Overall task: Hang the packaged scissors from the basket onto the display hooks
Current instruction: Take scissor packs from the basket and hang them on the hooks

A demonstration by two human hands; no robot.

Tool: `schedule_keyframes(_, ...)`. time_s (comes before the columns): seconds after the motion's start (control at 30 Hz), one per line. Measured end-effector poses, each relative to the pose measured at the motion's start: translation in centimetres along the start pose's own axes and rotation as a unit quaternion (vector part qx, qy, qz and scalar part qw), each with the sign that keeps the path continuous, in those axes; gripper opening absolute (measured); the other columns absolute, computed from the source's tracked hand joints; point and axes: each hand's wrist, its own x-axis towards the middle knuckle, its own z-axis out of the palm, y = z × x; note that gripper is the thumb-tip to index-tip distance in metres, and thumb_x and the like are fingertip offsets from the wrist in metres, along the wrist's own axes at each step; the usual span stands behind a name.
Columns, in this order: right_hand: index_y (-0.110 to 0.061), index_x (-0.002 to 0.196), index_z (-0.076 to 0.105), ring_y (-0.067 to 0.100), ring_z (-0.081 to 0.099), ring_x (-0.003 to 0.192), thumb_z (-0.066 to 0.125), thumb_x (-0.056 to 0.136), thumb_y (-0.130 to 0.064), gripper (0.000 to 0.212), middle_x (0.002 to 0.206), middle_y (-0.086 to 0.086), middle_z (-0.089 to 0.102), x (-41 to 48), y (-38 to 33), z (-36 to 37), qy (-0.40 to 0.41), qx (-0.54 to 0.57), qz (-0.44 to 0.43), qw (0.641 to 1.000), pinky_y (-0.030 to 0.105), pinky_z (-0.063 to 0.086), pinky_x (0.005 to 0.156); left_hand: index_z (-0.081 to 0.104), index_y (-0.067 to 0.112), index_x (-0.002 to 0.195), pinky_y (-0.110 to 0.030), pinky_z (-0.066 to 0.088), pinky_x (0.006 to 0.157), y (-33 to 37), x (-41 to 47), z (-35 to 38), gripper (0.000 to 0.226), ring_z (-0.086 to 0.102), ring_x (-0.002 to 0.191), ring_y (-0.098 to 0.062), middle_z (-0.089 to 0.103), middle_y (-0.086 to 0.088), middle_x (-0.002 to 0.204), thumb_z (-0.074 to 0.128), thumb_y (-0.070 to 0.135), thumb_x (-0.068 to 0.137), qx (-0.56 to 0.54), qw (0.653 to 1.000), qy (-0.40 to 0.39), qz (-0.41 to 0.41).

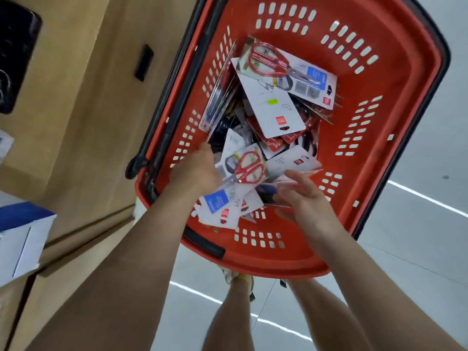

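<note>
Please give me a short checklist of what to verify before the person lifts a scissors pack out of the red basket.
1. Packs available in the basket: ok, many lie piled inside.
2. Left hand on the red-handled scissors pack: it touches the pack's edge; a firm grip, cannot tell.
3. That pack lies on top of the pile: ok.
4. Right hand free to help: ok, fingers relaxed over the near packs.
5. Display hooks in view: not ok, none visible.

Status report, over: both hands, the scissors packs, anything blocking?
Left hand at red-handled scissors pack, grip hidden. Right hand open, beside it. Other packs piled loose in red basket; no hooks in view.
</note>
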Motion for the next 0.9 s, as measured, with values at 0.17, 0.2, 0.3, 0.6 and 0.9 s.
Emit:
schedule_keyframes(0.17,-0.023,0.118,0.058,0.022,0.07,0.1,0.066,0.093,-0.022,0.026,0.113,0.002,0.069,0.0,0.6,3.3,-0.041,0.038,0.08,0.995,0.045,0.057,0.09,0.071,0.011,0.09,-0.029,0.054,0.064,-1.4,-2.9,-0.6,0.004,0.067,0.074,-0.018,0.072,-0.002,0.081,0.071,0.014,0.088,-0.277,0.954,-0.104,-0.045)
schedule_keyframes(0.2,-0.023,0.123,0.057,0.026,0.072,0.096,0.068,0.091,-0.022,0.034,0.114,0.006,0.07,-0.3,0.6,3.6,-0.058,0.061,0.088,0.993,0.044,0.059,0.082,0.073,0.01,0.09,-0.035,0.055,0.073,-1.8,-3.6,-0.5,0.005,0.07,0.079,-0.023,0.075,-0.008,0.086,0.071,0.015,0.087,-0.32,0.941,-0.097,-0.058)
schedule_keyframes(0.3,-0.033,0.138,0.044,0.032,0.073,0.097,0.069,0.09,-0.012,0.059,0.122,0.002,0.067,-1.1,0.6,3.1,-0.108,0.161,0.077,0.978,0.046,0.06,0.073,0.075,0.015,0.089,-0.052,0.056,0.086,-2.3,-6.1,-0.1,0.009,0.073,0.086,-0.03,0.077,-0.008,0.086,0.066,0.013,0.091,-0.428,0.899,-0.06,-0.068)
schedule_keyframes(0.6,-0.023,0.104,0.075,0.019,0.076,0.08,0.06,0.094,-0.005,0.025,0.09,-0.018,0.076,-6.3,-3.8,-1.0,0.009,0.038,-0.003,0.999,0.038,0.062,0.071,0.054,0.034,0.117,-0.02,0.057,0.056,-2.0,-12.7,-3.5,0.035,0.07,0.096,-0.001,0.07,0.024,0.102,0.063,0.011,0.092,-0.536,0.828,0.155,0.047)
schedule_keyframes(0.9,-0.016,0.136,0.055,0.018,0.063,0.12,0.078,0.066,-0.06,0.086,0.13,0.003,0.066,-13.1,-11.1,-4.7,-0.229,-0.004,-0.084,0.97,0.029,0.052,0.096,0.049,0.047,0.136,-0.007,0.049,0.061,-1.7,-16.8,-8.9,0.048,0.055,0.11,-0.007,0.057,0.008,0.123,0.046,0.016,0.099,-0.184,0.959,0.142,0.163)
